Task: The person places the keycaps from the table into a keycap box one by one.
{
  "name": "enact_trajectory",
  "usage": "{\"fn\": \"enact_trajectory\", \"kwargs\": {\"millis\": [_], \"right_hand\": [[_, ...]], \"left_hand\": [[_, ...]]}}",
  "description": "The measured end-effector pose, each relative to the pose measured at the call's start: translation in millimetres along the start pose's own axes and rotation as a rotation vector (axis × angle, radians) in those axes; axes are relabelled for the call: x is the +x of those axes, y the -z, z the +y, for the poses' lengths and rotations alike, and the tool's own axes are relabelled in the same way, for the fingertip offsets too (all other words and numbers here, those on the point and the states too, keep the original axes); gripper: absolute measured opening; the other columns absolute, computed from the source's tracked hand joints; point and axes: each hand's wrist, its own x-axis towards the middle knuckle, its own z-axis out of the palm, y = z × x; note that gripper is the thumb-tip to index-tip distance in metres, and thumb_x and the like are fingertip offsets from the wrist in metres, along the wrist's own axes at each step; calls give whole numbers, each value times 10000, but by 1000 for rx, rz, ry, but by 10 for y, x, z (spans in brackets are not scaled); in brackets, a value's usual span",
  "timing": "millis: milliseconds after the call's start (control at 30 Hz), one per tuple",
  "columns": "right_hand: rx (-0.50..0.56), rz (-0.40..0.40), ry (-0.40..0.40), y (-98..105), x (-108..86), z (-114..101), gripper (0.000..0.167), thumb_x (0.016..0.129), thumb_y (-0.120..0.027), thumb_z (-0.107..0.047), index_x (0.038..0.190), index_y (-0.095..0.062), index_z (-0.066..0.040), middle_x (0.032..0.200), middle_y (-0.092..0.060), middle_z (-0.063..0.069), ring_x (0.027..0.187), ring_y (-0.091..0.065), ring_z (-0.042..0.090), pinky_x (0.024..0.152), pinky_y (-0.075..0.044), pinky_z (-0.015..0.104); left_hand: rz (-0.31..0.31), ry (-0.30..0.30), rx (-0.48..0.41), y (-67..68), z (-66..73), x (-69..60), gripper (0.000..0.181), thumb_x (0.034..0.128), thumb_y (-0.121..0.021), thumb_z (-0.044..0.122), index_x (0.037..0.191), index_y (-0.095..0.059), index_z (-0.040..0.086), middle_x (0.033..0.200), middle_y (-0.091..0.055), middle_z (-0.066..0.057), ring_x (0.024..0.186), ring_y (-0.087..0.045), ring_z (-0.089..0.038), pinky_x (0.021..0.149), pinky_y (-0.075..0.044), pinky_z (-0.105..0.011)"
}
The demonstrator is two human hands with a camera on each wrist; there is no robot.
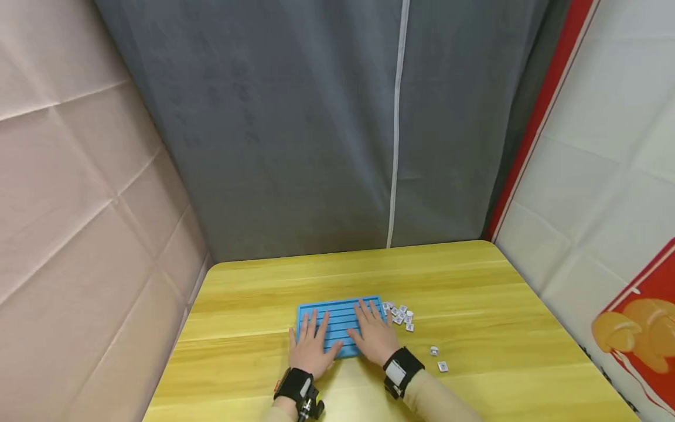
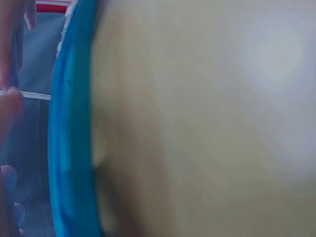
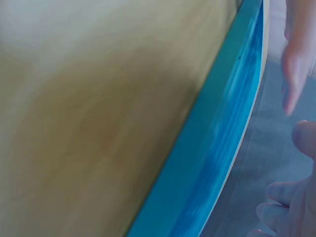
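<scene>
A blue ridged board (image 1: 340, 319) lies flat on the table, its horizontal slats showing between the two hands. My left hand (image 1: 310, 350) is over its left part, fingers spread and pointing away from me. Over the right part is my right hand (image 1: 378, 340), palm down with its fingers extended. In both wrist views, the fingers appear raised beside the board's near edge (image 2: 74, 128); whether they touch the slats I cannot tell. Small white tiles (image 1: 399, 317) with dark marks form a loose pile just past the board's right edge, partly hidden by the right hand.
Two stray white pieces, one small tile (image 1: 434, 351) and another flat tile (image 1: 442, 367), lie to the right of the right wrist. The yellow wooden table (image 1: 253, 293) ends at a grey curtain (image 1: 295, 146) behind, with pale padded walls at both sides.
</scene>
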Motion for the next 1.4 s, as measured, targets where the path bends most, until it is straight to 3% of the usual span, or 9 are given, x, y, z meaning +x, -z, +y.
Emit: {"fn": "enact_trajectory", "kwargs": {"millis": [133, 267, 400, 600, 900, 1133, 1400], "right_hand": [[47, -5, -10, -45, -175, 121, 629, 977, -516, -435, 1470, -397, -63, 1528, -332, 147, 1403, -264, 391, 1038, -183, 694], [41, -39, -31, -43, -362, 240, 615, 976, -523, -428, 1454, -422, -55, 1518, -350, 150, 1394, -280, 398, 1026, -178, 711], [38, -74, -19, -20, -481, 257, 593, 967, -542, -414, 1424, -464, -44, 1495, -386, 158, 1378, -316, 398, 1013, -170, 728], [34, -126, 7, -43, -514, 230, 595, 957, -548, -424, 1413, -479, -47, 1484, -407, 150, 1372, -332, 388, 1013, -146, 735], [41, -140, -23, -103, -445, 274, 603, 955, -553, -429, 1418, -474, -51, 1492, -398, 142, 1384, -312, 382, 1011, -144, 738], [13, -115, -43, -118, -344, 314, 596, 947, -575, -415, 1416, -480, -59, 1491, -405, 133, 1381, -323, 368, 1027, -143, 722], [-27, -78, -42, -180, -216, 370, 601, 930, -599, -411, 1415, -486, -75, 1487, -414, 118, 1376, -337, 348, 1039, -171, 699]], "left_hand": [[-51, -17, 2, 18, -223, -167, 891, 798, -575, 714, 1497, -383, 195, 1556, -268, -165, 1422, -207, -400, 1056, -143, -683], [-102, 2, -1, 47, -377, -251, 974, 734, -596, 764, 1504, -369, 211, 1555, -240, -204, 1414, -201, -431, 1046, -158, -691], [-133, 32, -27, 96, -459, -284, 954, 745, -633, 718, 1506, -367, 208, 1546, -259, -210, 1406, -221, -436, 1040, -148, -701], [-148, 30, -37, 168, -507, -256, 894, 783, -650, 651, 1492, -392, 172, 1517, -319, -217, 1385, -275, -435, 1031, -148, -711], [-193, 39, -22, 48, -578, -126, 899, 800, -570, 715, 1510, -358, 206, 1533, -300, -197, 1402, -251, -413, 1042, -132, -703], [-220, 21, -29, 44, -604, 77, 886, 802, -598, 688, 1501, -376, 191, 1527, -304, -208, 1397, -256, -424, 1033, -146, -709], [-229, 25, -58, 72, -602, 205, 883, 802, -628, 655, 1498, -380, 173, 1527, -298, -215, 1396, -248, -433, 1030, -165, -708]]}}
